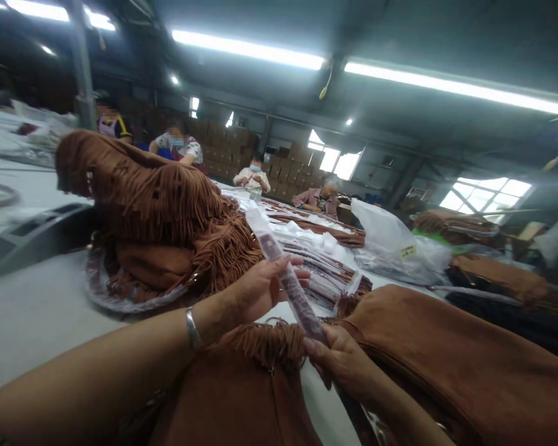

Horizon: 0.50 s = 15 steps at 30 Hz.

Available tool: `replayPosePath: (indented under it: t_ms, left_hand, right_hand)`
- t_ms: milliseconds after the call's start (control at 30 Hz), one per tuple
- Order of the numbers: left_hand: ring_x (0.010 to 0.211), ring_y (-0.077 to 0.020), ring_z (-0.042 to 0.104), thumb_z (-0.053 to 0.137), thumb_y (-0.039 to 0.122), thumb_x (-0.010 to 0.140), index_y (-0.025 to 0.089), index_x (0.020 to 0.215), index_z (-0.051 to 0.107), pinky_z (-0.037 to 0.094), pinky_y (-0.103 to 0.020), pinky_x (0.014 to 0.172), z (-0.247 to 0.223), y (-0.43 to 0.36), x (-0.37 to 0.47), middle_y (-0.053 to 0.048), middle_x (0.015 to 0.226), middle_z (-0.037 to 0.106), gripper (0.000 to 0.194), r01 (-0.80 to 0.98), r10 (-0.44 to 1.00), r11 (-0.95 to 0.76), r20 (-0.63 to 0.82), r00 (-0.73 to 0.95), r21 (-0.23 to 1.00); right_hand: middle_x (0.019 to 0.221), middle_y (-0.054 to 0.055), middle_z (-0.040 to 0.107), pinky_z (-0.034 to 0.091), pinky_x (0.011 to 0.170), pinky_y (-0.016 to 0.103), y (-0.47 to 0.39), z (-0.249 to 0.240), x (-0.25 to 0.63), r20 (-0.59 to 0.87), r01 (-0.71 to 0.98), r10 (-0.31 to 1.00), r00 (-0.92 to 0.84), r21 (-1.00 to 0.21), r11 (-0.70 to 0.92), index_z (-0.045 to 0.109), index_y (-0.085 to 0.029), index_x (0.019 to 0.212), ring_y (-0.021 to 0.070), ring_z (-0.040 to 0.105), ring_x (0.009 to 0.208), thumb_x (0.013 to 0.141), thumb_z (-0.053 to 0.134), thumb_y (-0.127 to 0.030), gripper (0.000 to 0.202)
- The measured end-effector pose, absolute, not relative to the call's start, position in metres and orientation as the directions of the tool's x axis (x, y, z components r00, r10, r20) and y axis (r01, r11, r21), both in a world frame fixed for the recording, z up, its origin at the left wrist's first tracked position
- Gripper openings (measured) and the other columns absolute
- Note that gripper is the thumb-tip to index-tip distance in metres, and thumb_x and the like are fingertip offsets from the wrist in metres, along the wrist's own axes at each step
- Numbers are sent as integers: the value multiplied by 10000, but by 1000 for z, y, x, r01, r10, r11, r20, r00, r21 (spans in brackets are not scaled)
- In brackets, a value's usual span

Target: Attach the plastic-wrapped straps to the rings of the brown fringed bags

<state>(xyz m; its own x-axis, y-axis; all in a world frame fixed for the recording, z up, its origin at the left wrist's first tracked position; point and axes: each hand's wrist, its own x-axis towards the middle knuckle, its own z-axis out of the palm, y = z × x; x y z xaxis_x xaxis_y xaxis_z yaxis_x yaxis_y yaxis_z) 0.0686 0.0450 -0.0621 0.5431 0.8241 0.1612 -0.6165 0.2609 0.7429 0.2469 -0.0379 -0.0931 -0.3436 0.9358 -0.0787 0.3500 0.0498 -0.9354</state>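
A long brown strap in a clear plastic sleeve [299,301] slants upward away from me, held in both hands. My left hand [263,288] has its thumb on the upper part, with the fingers behind it. Lower down, my right hand [341,356] grips the near end between thumb and fingers. Beneath my hands lies a brown suede bag [232,396] with a fringed tassel [270,344] at its top. Another brown suede bag [446,334] lies close to my right forearm.
Fringed brown bags [144,192] are piled at the left on the white table [37,328]. Sleeved straps [320,272] lie in a stack beyond my hands, beside a clear plastic bag [390,241]. Several co-workers sit farther off, before stacked cartons [218,145].
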Motion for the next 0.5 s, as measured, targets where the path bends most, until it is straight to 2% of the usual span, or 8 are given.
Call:
replayPosePath:
  t_ms: [67, 133, 233, 300, 333, 400, 500]
  left_hand:
    - [733, -213, 652, 577, 377, 842, 120, 890, 607, 514, -388, 744, -59, 32, 72, -98, 796, 659, 263, -668, 845, 304, 131, 518, 679]
    - [613, -192, 633, 554, 356, 856, 123, 794, 592, 523, -389, 702, -56, 18, 75, -56, 663, 617, 244, -671, 834, 334, 123, 538, 662]
    - [549, -163, 601, 571, 337, 847, 141, 725, 561, 523, -361, 668, -50, -9, 78, -21, 606, 572, 231, -639, 757, 390, 163, 632, 663]
    - [564, -162, 599, 570, 332, 845, 146, 706, 548, 518, -339, 650, -44, -27, 81, -24, 616, 571, 234, -629, 719, 396, 200, 666, 669]
    - [569, -162, 598, 569, 333, 845, 146, 698, 543, 513, -326, 638, -40, -34, 83, -25, 618, 571, 240, -633, 712, 385, 221, 667, 672]
    - [570, -156, 594, 565, 336, 848, 147, 684, 531, 504, -304, 628, -31, -45, 87, -20, 613, 565, 252, -668, 718, 350, 269, 642, 656]
    - [541, -130, 567, 540, 329, 868, 153, 672, 506, 494, -286, 628, -15, -51, 93, 0, 593, 543, 265, -736, 749, 306, 324, 578, 604]
  right_hand:
    - [500, -51, 469, 301, 406, 197, -51, -94, 251, -94, 382, 923, -374, -922, 61, 519, -165, 723, 74, 381, 413, 765, 553, -634, 473]
    - [616, 0, 570, 393, 527, 232, -65, -83, 257, -50, 458, 940, -338, -881, 118, 571, -152, 737, 123, 505, 556, 793, 557, -587, 439]
    - [815, 51, 644, 436, 714, 292, -88, -50, 264, 152, 548, 983, -99, -817, 182, 636, -150, 833, 198, 572, 784, 836, 538, -524, 387]
    - [863, 65, 652, 441, 746, 313, -104, -28, 265, 237, 543, 970, 51, -822, 172, 639, -152, 931, 218, 579, 824, 841, 521, -535, 410]
    - [878, 66, 653, 442, 752, 317, -112, -19, 265, 243, 533, 968, 60, -828, 175, 635, -155, 967, 220, 580, 833, 839, 517, -542, 424]
    - [899, 59, 649, 439, 768, 315, -128, -12, 262, 201, 527, 979, -46, -827, 195, 633, -165, 987, 217, 577, 851, 838, 522, -540, 418]
    - [738, 16, 581, 427, 647, 268, -147, -30, 258, 83, 494, 976, -201, -851, 175, 611, -167, 872, 163, 538, 702, 844, 520, -539, 384]
